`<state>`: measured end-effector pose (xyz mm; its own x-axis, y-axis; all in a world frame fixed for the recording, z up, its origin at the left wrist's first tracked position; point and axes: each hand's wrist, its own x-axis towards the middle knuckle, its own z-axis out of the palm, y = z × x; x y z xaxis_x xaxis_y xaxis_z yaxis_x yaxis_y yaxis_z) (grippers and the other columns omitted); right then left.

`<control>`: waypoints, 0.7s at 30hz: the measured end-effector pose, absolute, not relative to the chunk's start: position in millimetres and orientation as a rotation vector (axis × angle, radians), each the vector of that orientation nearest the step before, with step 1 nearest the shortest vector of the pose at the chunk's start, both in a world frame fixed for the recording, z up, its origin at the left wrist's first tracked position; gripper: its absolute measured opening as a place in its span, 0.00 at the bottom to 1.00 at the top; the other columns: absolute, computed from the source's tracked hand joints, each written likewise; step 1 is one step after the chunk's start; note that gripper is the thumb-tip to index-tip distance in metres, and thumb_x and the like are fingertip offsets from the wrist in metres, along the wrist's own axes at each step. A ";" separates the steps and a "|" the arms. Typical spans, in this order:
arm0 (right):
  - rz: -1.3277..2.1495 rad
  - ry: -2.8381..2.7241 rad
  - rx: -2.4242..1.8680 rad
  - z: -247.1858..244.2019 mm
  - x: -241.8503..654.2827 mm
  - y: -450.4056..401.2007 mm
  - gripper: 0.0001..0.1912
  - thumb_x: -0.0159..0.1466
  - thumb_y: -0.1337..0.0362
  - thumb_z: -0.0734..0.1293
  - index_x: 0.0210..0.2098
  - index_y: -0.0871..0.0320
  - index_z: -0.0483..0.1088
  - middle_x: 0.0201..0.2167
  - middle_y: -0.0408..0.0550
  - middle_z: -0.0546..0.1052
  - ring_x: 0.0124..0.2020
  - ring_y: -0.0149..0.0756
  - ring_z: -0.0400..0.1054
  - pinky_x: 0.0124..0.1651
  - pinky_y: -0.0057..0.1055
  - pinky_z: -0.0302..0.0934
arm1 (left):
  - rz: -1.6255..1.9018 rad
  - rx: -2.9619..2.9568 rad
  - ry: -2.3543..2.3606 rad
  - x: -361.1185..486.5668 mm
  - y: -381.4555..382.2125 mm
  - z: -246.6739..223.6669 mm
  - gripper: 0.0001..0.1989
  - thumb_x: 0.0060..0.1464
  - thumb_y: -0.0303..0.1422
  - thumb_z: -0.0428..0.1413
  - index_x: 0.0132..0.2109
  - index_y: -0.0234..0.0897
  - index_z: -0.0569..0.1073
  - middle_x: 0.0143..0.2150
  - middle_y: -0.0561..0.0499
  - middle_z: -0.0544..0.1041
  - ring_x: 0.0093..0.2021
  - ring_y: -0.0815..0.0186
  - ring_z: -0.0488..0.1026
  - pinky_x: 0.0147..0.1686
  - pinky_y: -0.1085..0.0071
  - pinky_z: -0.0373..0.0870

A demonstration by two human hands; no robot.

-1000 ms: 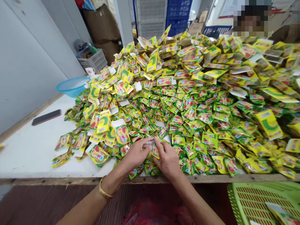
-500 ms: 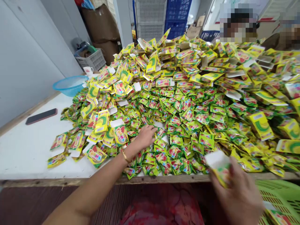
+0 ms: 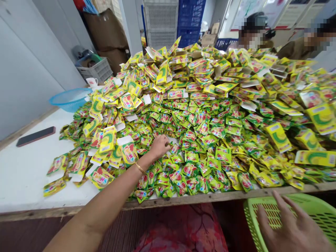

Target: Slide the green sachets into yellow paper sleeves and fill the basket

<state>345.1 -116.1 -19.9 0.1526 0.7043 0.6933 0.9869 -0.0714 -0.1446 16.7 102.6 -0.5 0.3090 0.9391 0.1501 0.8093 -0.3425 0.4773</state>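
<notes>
My left hand (image 3: 159, 146), with a gold bangle at the wrist, reaches into a heap of small green candy packets (image 3: 191, 169). Its fingers are curled together at a gap in the heap; whatever they pinch is hidden. Over the green basket (image 3: 250, 213) at the lower right, my right hand (image 3: 291, 224) is spread open and holds nothing. Small yellow-and-green cardboard boxes (image 3: 278, 137), many with open white flaps, lie on and behind the packets. One such box (image 3: 128, 150) lies just left of my left hand.
A phone (image 3: 36, 136) and a blue basin (image 3: 70, 99) stand on the white table (image 3: 23, 175) at left. The table's wooden edge (image 3: 183, 201) runs across the front. Stacked crates (image 3: 161, 24) stand behind, and two people (image 3: 296, 49) sit across the table.
The box that was in my right hand is out of it, and that hand has moved right and down over the basket and opened. My left hand's fingers have curled in. The view has shifted slightly.
</notes>
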 end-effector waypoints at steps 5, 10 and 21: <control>-0.378 -1.767 -1.564 -9.7 280.5 -87.2 0.21 0.64 0.59 0.60 0.56 0.52 0.62 0.48 0.54 0.69 0.47 0.45 0.66 0.48 0.46 0.61 | 0.820 1.941 1.528 -1.2 88.6 9.7 0.06 0.48 0.30 0.48 0.27 0.35 0.67 0.24 0.55 0.67 0.27 0.70 0.65 0.28 0.74 0.63; -0.025 -1.878 -1.357 -7.6 217.6 -52.0 0.15 0.65 0.63 0.58 0.51 0.54 0.65 0.46 0.51 0.71 0.47 0.37 0.66 0.50 0.36 0.61 | 0.990 1.730 1.568 -8.0 70.0 23.7 0.04 0.44 0.29 0.49 0.23 0.37 0.63 0.19 0.59 0.60 0.21 0.72 0.58 0.25 0.74 0.54; 0.284 -2.162 -1.720 -23.1 125.6 49.9 0.10 0.51 0.63 0.70 0.31 0.59 0.71 0.39 0.59 0.75 0.45 0.50 0.64 0.45 0.44 0.55 | 0.976 1.737 1.762 -10.2 35.9 17.6 0.05 0.46 0.29 0.49 0.24 0.37 0.63 0.20 0.58 0.62 0.23 0.71 0.59 0.27 0.74 0.55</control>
<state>125.6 49.9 -23.1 -0.1929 0.9689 0.1548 0.8960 0.2382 -0.3747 -10.2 35.9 17.6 -0.0819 0.9860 0.1452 0.6460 -0.0584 0.7611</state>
